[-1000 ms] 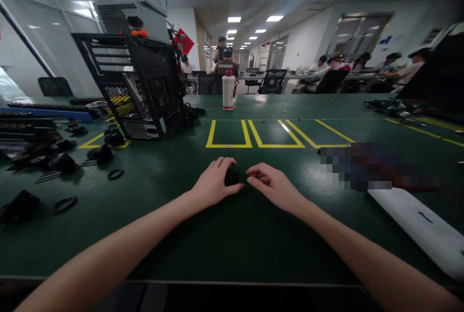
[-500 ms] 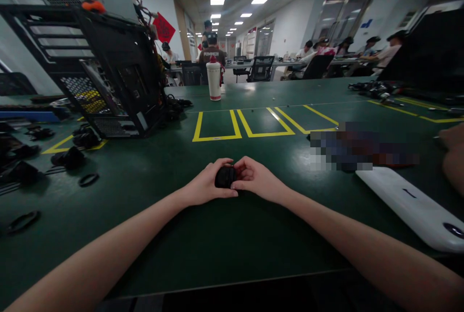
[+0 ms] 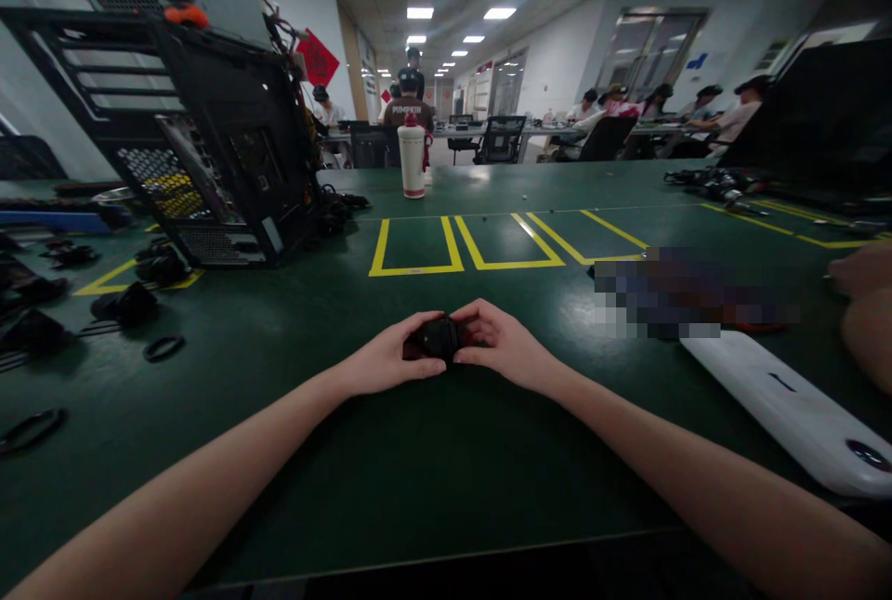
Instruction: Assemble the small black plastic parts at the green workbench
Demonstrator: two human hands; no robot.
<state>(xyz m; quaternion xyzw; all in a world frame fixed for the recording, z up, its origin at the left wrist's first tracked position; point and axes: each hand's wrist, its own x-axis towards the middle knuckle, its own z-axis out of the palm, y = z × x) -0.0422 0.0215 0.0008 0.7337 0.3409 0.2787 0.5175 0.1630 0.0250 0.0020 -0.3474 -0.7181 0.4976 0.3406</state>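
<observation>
Between my hands, just above or on the green tabletop, is a small black rounded object point(image 3: 440, 338); its exact kind I cannot make out. My left hand point(image 3: 380, 360) curls round its left side, thumb in front and fingers behind. From the right, my right hand point(image 3: 512, 347) grips the other edge with thumb and bent fingertips. Part of the object is hidden by the fingers.
A black computer case point(image 3: 229, 145) stands at left, near black parts and a black ring point(image 3: 163, 348). Yellow tape outlines point(image 3: 416, 271) and a white tumbler point(image 3: 413, 159) are ahead. At right lie a white device point(image 3: 780, 405), a pixelated patch and another person's hand point(image 3: 864, 270).
The black object has shifted slightly to the right and appears turned between my fingers. My left thumb has drawn back a little to the left. The view has tilted slightly upward.
</observation>
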